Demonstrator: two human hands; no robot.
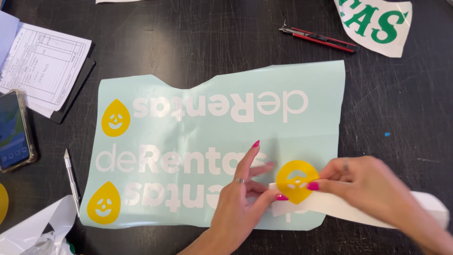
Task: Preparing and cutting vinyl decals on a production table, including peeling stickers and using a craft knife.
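A pale blue vinyl sheet [212, 85] with white lettering and yellow drop-shaped smiley decals lies on the dark table. My left hand [243, 198] rests on the sheet's lower middle, fingers spread, thumb against a white backing strip [424, 203]. My right hand [368, 182] pinches a yellow drop-shaped decal [296, 177] at its right edge, over the strip, which runs off to the right. Two more yellow drop decals sit at the sheet's left side [115, 118] and lower left [104, 203].
A red and black utility knife [318, 38] lies at the top, beside a white sheet with green letters [377, 21]. A craft knife [71, 182], a phone [14, 130] and papers [40, 66] are at the left. Crumpled white backing [33, 231] fills the lower left corner.
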